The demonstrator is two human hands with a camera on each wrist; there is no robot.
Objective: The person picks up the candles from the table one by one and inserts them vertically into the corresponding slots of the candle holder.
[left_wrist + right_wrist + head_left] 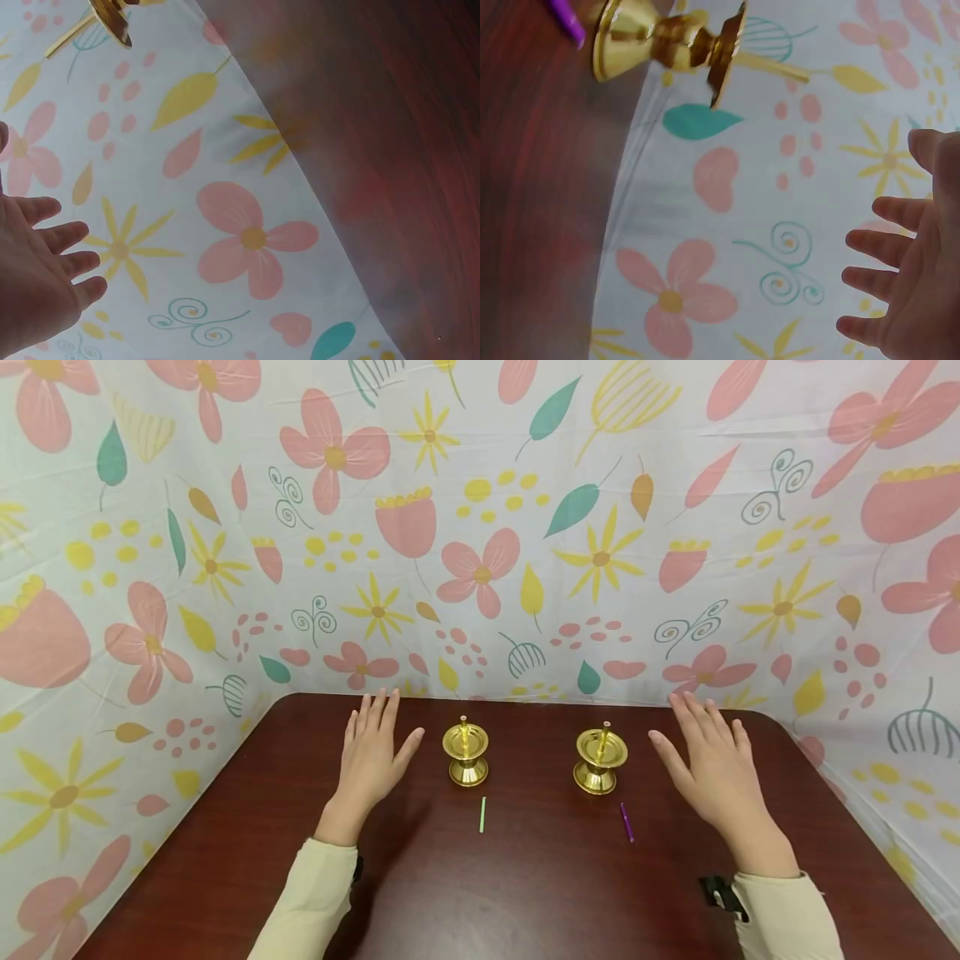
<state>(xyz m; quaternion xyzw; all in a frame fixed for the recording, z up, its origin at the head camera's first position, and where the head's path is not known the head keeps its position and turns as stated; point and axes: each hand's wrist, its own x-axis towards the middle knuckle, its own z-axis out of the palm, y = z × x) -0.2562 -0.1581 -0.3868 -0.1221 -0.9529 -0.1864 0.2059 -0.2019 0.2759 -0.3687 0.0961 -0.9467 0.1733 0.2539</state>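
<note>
Standing upright on the far part of the worktop (480, 893) are two gold-coloured stands, left stand (468, 772) and right stand (596, 778). They look like rigid, polished metal, probably fairly weighty and a little slippery; the narrow waist (681, 45) under the dish should give the surest hold. Two thin sticks, green stick (483, 815) and purple stick (627, 822), lie on their near side, likely light and best pinched mid-length. Of two hands, left hand (367, 749) is left of the stands, right hand (708, 770) right; both have straight fingers (388, 717), thumbs spread apart, holding nothing.
</note>
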